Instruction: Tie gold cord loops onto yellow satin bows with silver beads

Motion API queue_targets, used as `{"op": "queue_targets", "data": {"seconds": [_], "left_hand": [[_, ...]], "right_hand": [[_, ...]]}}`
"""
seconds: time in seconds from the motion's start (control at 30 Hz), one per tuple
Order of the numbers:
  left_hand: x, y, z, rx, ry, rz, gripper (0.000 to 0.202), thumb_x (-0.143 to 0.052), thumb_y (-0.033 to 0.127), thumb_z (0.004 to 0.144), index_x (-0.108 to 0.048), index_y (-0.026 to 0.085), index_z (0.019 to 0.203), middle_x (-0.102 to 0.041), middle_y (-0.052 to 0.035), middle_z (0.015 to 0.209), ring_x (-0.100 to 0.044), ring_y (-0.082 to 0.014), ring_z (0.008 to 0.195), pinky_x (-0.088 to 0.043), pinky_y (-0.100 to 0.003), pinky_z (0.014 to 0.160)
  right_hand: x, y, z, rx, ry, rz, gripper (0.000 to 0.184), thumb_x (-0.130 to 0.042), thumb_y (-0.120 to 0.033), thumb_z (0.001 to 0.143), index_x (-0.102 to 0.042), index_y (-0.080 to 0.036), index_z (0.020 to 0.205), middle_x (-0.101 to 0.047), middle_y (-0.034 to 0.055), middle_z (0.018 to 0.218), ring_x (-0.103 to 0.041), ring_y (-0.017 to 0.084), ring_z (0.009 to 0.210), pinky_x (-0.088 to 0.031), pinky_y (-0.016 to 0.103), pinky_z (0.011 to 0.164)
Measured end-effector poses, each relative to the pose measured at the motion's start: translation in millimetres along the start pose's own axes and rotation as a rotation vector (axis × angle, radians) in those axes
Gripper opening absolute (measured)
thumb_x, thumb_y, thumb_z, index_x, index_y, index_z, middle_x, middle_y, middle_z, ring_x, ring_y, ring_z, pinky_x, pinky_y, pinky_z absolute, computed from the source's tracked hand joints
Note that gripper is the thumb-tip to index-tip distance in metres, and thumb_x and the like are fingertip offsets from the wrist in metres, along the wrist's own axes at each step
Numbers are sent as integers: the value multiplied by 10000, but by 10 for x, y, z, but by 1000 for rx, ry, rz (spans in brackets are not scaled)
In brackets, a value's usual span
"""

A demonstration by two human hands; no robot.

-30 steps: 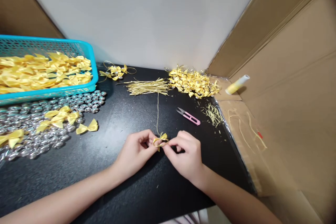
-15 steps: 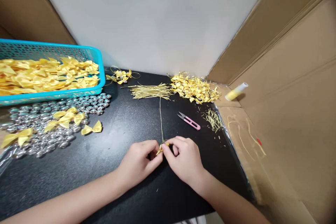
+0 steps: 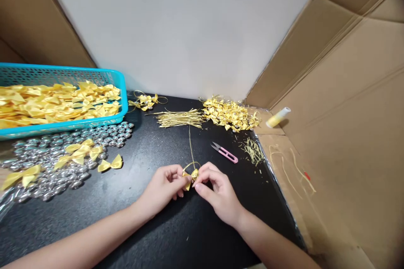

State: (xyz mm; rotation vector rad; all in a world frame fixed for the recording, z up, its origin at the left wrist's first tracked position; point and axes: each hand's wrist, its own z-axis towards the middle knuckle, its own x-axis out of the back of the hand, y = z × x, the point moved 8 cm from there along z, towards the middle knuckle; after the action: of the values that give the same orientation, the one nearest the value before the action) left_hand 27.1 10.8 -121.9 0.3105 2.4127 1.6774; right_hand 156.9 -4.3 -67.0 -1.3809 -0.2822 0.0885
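A yellow satin bow (image 3: 188, 183) is held between my two hands over the black table. My left hand (image 3: 166, 185) pinches its left wing between thumb and fingers. On the other side, the thumb and fingertips of my right hand (image 3: 219, 193) are closed at the bow's right end; they partly hide it. A gold cord (image 3: 190, 145) forms a small loop above the bow, and a straight length runs away toward the cord bundle. Pink thread snips (image 3: 225, 152) lie beyond my right hand.
A turquoise basket (image 3: 122, 92) of yellow bows stands at left, with silver beads (image 3: 72, 172) and loose bows before it. Cut gold cords (image 3: 179, 119) and a pile of beaded bows (image 3: 229, 113) lie at the back. Cord scraps (image 3: 253, 151) lie right, near cardboard walls (image 3: 341, 92).
My fingers have shifted on the bow, so more of it and a cord loop now show. My left hand has opened out slightly. The view has tilted up a little.
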Motion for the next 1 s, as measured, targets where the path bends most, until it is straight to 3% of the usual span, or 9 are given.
{"op": "queue_targets", "data": {"seconds": [0.1,0.23,0.5,0.7,0.8,0.9,1.0], "left_hand": [[73,29,11,47,68,-82,298,-700,411,651,-541,178,555,-518,51,435,-430,-82,396,-331,-188,414],[107,0,30,99,98,-194,298,-726,384,637,-541,171,540,-510,54,443,-415,-69,401,-313,-182,424],[138,-41,58,122,122,-276,302,-746,368,628,-524,170,581,-553,45,513,-436,-63,426,-315,-182,435],[141,-41,61,120,136,-282,299,-761,360,620,-537,165,579,-544,50,496,-430,-63,428,-318,-187,450],[143,-30,54,117,147,-292,304,-770,365,613,-542,165,582,-547,51,499,-434,-64,432,-316,-189,455],[150,-13,44,103,163,-304,311,-780,365,609,-543,166,579,-554,50,510,-443,-67,438,-313,-195,458],[156,-30,44,101,173,-366,310,-803,346,609,-556,160,584,-566,46,520,-455,-67,451,-326,-198,471]], "right_hand": [[63,-150,-7,115,-21,12,193,-638,-361,837,-681,-203,735,-620,54,855,-595,190,850,-482,356,803],[203,-314,-14,228,-34,112,232,-628,-414,845,-658,-231,706,-664,52,747,-607,220,830,-490,410,802],[710,-318,23,220,170,455,169,-680,-399,795,-617,-277,696,-508,-2,608,-558,206,757,-482,404,776],[1108,-345,10,157,391,591,265,-792,-440,677,-584,-292,607,-310,-36,563,-432,179,627,-481,381,686],[1296,-374,-29,169,489,670,219,-826,-432,657,-629,-337,640,-249,-50,558,-369,157,586,-475,340,664],[1408,-403,-60,185,540,712,188,-825,-420,675,-648,-359,665,-202,-65,540,-282,132,514,-465,297,621],[1434,-421,-99,181,567,640,238,-791,-434,710,-600,-316,633,-139,-89,505,-125,105,434,-404,251,470]]}}
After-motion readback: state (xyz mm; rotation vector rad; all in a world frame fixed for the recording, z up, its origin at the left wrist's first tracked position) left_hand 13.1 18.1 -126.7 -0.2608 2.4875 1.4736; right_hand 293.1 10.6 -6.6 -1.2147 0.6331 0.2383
